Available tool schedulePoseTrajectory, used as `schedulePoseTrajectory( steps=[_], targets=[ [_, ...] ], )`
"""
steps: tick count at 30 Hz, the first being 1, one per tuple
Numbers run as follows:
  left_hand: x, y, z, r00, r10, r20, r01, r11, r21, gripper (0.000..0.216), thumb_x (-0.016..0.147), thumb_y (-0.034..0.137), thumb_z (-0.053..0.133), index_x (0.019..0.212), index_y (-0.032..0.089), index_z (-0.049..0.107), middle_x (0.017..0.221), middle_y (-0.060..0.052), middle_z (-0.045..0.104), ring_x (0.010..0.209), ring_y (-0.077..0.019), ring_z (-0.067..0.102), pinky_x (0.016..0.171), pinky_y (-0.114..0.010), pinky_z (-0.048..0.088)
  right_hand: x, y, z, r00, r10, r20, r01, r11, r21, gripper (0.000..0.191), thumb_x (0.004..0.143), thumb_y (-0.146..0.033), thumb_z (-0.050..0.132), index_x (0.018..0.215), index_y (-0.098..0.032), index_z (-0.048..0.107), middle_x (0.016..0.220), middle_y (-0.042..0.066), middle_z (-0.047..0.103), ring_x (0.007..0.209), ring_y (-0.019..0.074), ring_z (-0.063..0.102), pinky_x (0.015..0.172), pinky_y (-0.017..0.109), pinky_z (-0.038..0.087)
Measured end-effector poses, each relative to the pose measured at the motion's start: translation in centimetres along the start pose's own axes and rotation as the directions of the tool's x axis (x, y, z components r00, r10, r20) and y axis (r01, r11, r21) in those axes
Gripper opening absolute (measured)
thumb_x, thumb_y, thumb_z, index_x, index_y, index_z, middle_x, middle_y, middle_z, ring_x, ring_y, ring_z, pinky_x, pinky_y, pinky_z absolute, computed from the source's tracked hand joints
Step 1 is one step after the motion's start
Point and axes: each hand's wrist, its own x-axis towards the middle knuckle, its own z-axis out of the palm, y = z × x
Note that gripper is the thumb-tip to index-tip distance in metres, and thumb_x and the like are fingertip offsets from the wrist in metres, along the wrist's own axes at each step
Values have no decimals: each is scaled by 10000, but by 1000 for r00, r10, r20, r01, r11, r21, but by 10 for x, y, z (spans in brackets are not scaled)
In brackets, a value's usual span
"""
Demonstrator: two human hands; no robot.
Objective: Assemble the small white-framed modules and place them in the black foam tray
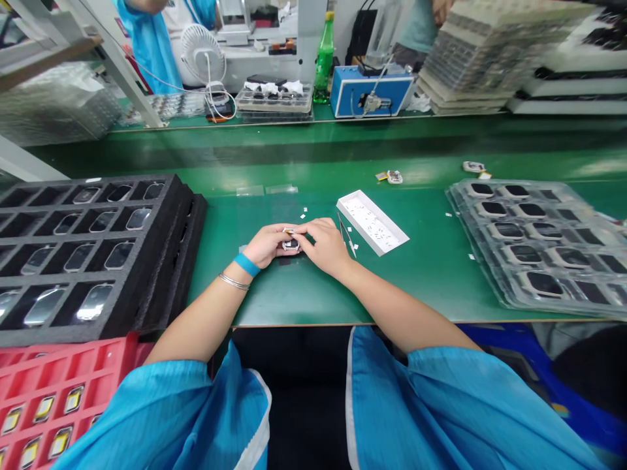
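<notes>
Just past the table's front edge, my left hand (263, 245) is closed around a small smartwatch case (290, 245). Its inside looks dark, and a yellow-and-white flat piece (288, 230) stands up at its far side. My right hand (323, 245) meets it from the other side, thumb and fingers pinched on the case and that piece; the exact contact is hidden. Slim metal tweezers (347, 236) show beside the right hand; I cannot tell whether they lie on the table or are tucked in it. To their right lies a white tray (398, 239) with small pieces.
Black foam trays (110, 274) with watch screens stand left, above red trays (110, 356) of small parts. Clear plastic trays (499, 287) of watch cases lie right. Two loose cases, one a white case (394, 177), sit farther back. A green bottle (324, 59) and blue box (371, 91) stand behind.
</notes>
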Motion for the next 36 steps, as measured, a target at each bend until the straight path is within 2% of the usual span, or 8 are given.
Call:
schedulePoseTrajectory(
  steps=[5, 8, 12, 15, 18, 21, 29, 36],
  targets=[
    [3, 3, -6, 998, -26, 52, 37, 976, -215, 320, 721, 8, 526, 988, 83, 687, 851, -79, 718, 758, -148, 696, 778, -310, 601, 0, 4, 2, 992, -123, 25, 125, 989, -83, 182, 941, -211, 537, 913, -229, 716, 981, 52, 754, 901, 221, 630, 943, 444, 391],
    [4, 2, -8, 999, 7, 37, 1, 977, -215, 250, 782, 43, 586, 1011, 94, 676, 836, -68, 713, 722, -127, 684, 768, -291, 593, -1, 5, 2, 993, -113, 46, 115, 991, -65, 176, 927, -197, 559, 892, -243, 726, 1065, 46, 734, 961, 222, 606, 983, 467, 383],
    [5, 0, -9, 993, 66, 94, -50, 985, -162, 305, 771, 44, 671, 1064, 125, 679, 953, -65, 727, 791, -122, 693, 829, -296, 581, 0, 7, 2, 998, 67, 6, -67, 992, 111, 73, 852, -218, 652, 895, -237, 708, 1100, 65, 664, 1077, 237, 574, 984, 459, 450],
    [5, -2, -10, 986, 99, 137, -82, 989, -123, 352, 737, 57, 721, 1077, 140, 683, 986, -76, 737, 831, -143, 705, 837, -305, 579, 1, 15, 6, 966, 243, 85, -257, 882, 395, 409, 783, -239, 695, 1185, -223, 620, 1263, 105, 572, 1118, 229, 587, 922, 409, 536],
    [7, -4, -9, 979, 114, 167, -104, 992, -66, 330, 711, 117, 777, 1030, 125, 690, 962, -102, 747, 838, -166, 713, 834, -316, 576, 1, 22, 12, 916, 257, 308, -396, 705, 589, 610, 790, -277, 673, 1368, -234, 481, 1247, 102, 615, 1035, 201, 647, 875, 374, 575],
    [6, -7, -7, 969, 153, 191, -153, 988, -15, 350, 669, 211, 838, 970, 111, 691, 958, -118, 749, 866, -187, 717, 837, -317, 571, -1, 21, 15, 911, 231, 342, -407, 641, 651, 588, 795, -308, 668, 1353, -232, 501, 1190, 89, 667, 1022, 202, 667, 897, 376, 576],
    [1, -6, -6, 953, 223, 207, -226, 974, -6, 481, 560, 347, 905, 929, 116, 702, 924, -103, 751, 802, -162, 709, 727, -244, 563, -6, 10, 13, 939, 274, 209, -343, 696, 630, 598, 772, -313, 666, 1345, -199, 545, 1187, 99, 685, 1043, 217, 680, 906, 363, 572],
    [-4, 5, 2, 950, 306, 63, -304, 952, -35, 487, 692, 185, 816, 1152, 123, 670, 966, -87, 741, 778, -142, 691, 753, -272, 557, 16, 17, -1, 946, 239, 219, -322, 757, 568, 615, 744, -426, 711, 1312, -221, 596, 1252, 108, 668, 1087, 241, 675, 956, 422, 554]
  ],
)
